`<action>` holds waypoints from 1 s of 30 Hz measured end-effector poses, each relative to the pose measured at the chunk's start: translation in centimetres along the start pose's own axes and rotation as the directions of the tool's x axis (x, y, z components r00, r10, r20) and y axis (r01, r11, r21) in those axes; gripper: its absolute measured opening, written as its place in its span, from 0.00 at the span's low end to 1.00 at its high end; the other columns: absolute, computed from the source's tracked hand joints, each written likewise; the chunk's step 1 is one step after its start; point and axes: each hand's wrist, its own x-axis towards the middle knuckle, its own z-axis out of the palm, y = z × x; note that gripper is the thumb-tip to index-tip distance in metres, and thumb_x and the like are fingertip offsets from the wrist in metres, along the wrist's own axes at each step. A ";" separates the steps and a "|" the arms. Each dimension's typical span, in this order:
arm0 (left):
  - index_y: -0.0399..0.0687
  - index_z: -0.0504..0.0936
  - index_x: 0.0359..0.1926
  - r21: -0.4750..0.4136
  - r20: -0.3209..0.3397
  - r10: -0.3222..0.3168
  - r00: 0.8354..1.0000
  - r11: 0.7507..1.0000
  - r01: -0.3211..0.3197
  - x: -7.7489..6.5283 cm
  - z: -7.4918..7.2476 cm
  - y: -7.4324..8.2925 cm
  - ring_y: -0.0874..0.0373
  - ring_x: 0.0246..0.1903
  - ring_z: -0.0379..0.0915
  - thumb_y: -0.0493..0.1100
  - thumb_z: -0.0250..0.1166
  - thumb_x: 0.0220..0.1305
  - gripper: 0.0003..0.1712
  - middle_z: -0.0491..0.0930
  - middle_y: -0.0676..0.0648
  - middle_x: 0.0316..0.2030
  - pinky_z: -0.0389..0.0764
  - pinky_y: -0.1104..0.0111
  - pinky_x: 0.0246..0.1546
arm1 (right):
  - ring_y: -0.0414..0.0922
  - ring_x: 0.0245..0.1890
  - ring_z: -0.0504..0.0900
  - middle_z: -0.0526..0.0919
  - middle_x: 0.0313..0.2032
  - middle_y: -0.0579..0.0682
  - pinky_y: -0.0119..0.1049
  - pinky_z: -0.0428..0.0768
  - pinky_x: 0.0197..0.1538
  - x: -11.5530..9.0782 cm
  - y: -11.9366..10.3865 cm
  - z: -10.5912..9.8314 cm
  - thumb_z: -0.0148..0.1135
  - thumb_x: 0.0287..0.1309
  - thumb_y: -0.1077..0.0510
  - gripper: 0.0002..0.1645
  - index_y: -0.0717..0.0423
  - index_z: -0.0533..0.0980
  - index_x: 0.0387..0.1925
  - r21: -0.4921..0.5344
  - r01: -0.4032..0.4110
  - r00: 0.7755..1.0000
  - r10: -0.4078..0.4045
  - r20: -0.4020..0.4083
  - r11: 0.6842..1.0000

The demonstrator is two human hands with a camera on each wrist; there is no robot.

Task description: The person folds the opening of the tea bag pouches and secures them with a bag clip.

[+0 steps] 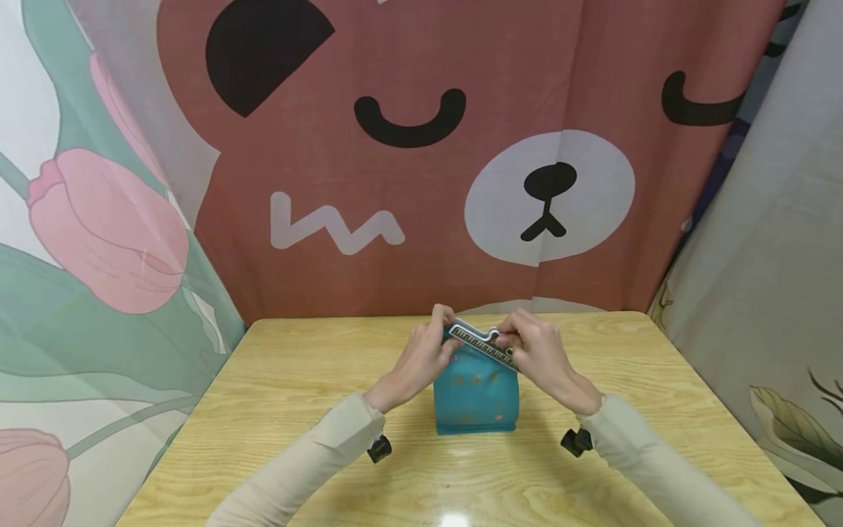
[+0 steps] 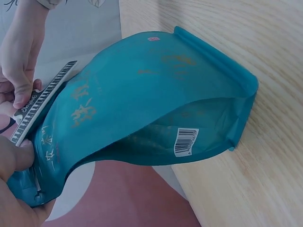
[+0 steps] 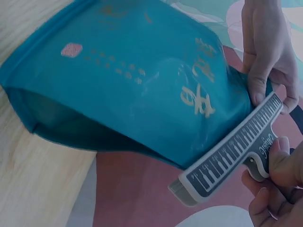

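A teal pouch (image 1: 477, 402) with gold lettering stands on the table, its top slanting. Across that top lies a sealing clip (image 3: 232, 149) printed with a black-and-white piano keyboard. My left hand (image 1: 421, 357) pinches the pouch's upper corner between thumb and fingers, close to one end of the clip. With thumb and fingers, my right hand (image 1: 543, 359) grips the clip's handle tab. In the right wrist view the pouch edge runs in under the clip, and the clip's near end sticks out past it. How tightly the clip is closed, I cannot tell.
The light wood table (image 1: 316, 366) carries the pouch near its middle. A brown curtain (image 1: 428, 183) with a bear face hangs behind the far edge. Patterned curtains (image 1: 757, 256) hang at both sides. A small black camera sits at each wrist.
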 end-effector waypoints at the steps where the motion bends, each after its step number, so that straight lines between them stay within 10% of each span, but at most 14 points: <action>1: 0.44 0.64 0.47 0.004 0.000 0.002 1.000 1.000 -0.002 0.0 0.0 0.0 0.66 0.21 0.78 0.32 0.65 0.66 0.17 0.84 0.42 0.39 0.76 0.76 0.22 | 0.38 0.21 0.75 0.79 0.26 0.46 0.30 0.69 0.21 0.0 0.0 0.1 0.73 0.48 0.72 0.12 0.55 0.80 0.25 0.003 -0.002 1.000 0.002 0.002 1.000; 30: 0.43 0.76 0.46 0.066 -0.013 0.008 1.000 0.998 -0.007 -0.9 -1.8 -0.7 0.64 0.22 0.69 0.39 0.63 0.70 0.07 0.80 0.52 0.30 0.71 0.71 0.23 | 0.37 0.22 0.74 0.81 0.29 0.47 0.33 0.73 0.24 0.0 -0.1 -0.6 0.72 0.51 0.71 0.08 0.59 0.81 0.32 0.032 -0.112 0.989 0.108 0.103 0.993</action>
